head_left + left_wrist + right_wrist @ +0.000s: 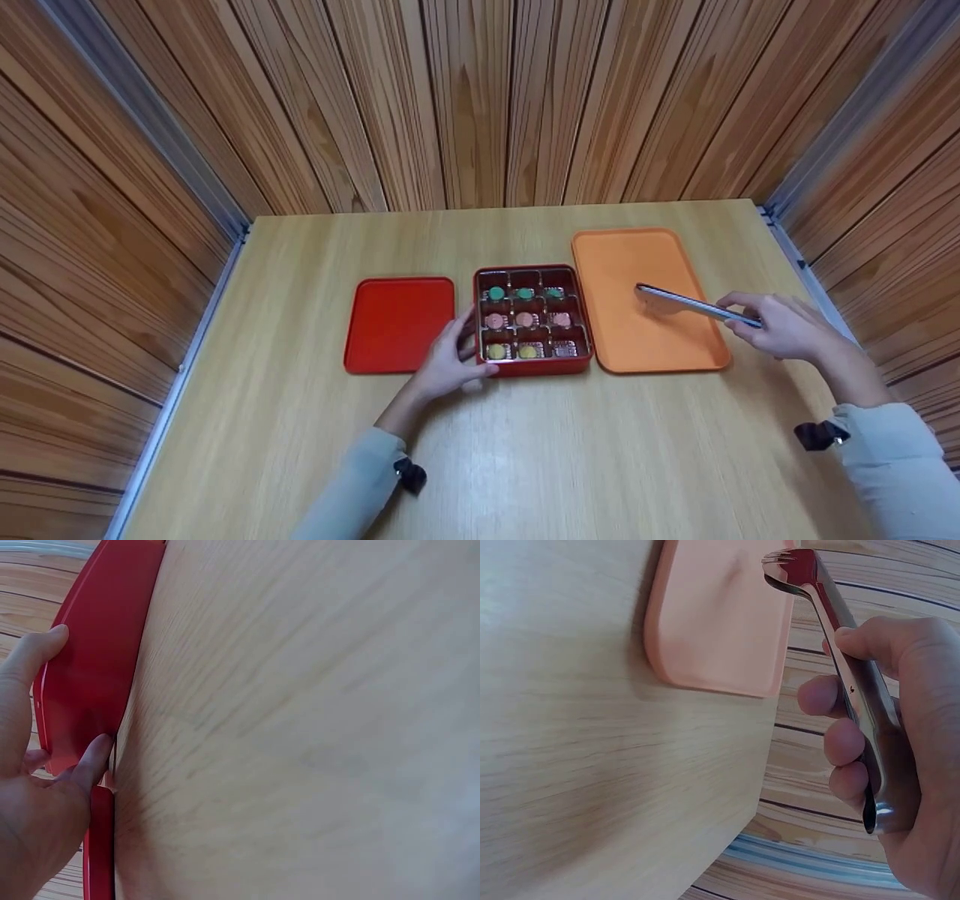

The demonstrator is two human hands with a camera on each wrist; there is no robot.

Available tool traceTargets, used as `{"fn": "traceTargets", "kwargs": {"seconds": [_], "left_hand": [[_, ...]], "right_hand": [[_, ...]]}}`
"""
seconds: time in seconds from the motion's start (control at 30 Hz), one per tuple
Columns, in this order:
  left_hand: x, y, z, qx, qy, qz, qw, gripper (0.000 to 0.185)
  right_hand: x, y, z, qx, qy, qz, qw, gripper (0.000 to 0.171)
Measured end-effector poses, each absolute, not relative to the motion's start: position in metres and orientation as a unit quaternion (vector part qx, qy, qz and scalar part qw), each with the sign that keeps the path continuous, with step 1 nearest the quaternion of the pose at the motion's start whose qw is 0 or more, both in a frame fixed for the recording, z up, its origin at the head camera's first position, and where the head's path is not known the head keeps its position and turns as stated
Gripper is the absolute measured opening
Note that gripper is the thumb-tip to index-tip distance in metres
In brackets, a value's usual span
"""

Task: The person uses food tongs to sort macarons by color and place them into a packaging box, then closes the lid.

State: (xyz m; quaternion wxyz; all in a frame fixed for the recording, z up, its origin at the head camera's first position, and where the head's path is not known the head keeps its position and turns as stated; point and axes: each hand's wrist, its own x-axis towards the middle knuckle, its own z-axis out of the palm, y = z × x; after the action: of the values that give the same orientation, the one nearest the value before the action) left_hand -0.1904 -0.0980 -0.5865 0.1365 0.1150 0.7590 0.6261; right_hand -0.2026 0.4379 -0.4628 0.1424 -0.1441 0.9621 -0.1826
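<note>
A dark red divided box (536, 368) stands mid-table. Green, pink and yellow round pieces sit in its compartments, in rows by colour; the front right one shows only clear, textured lining. My left hand (448, 364) grips the box's front left corner, thumb on the front wall and fingers along the left side. In my right hand (784, 322) are metal tongs (866, 690), thumb on one arm and fingers curled round the other. Their tips, close together with nothing visible between them, point left above an orange tray (637, 262).
Left of the box lies a flat red tray or lid (397, 322), its near right corner partly behind my left hand. The orange tray lies close against the box's right side. Wood-panelled walls (472, 105) enclose the back and both sides of the table (525, 465).
</note>
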Motion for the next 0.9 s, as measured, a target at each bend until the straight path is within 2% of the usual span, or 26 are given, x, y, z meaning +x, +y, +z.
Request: {"fn": "traceTargets", "kwargs": {"seconds": [0.3,0.57,0.9], "left_hand": [[-0.191,-0.098,-0.588,0.115,0.757,0.630,0.130,0.118],[-0.191,-0.097,-0.588,0.122,0.752,0.635,0.131,0.118],[-0.191,-0.098,-0.587,0.133,0.748,0.638,0.125,0.119]], "right_hand": [[-0.203,0.419,-0.455,-0.188,0.960,-0.176,0.108,0.031],[-0.201,0.401,-0.450,-0.241,0.955,-0.166,0.045,0.023],[-0.201,0.380,-0.439,-0.274,0.945,-0.172,0.051,0.026]]}}
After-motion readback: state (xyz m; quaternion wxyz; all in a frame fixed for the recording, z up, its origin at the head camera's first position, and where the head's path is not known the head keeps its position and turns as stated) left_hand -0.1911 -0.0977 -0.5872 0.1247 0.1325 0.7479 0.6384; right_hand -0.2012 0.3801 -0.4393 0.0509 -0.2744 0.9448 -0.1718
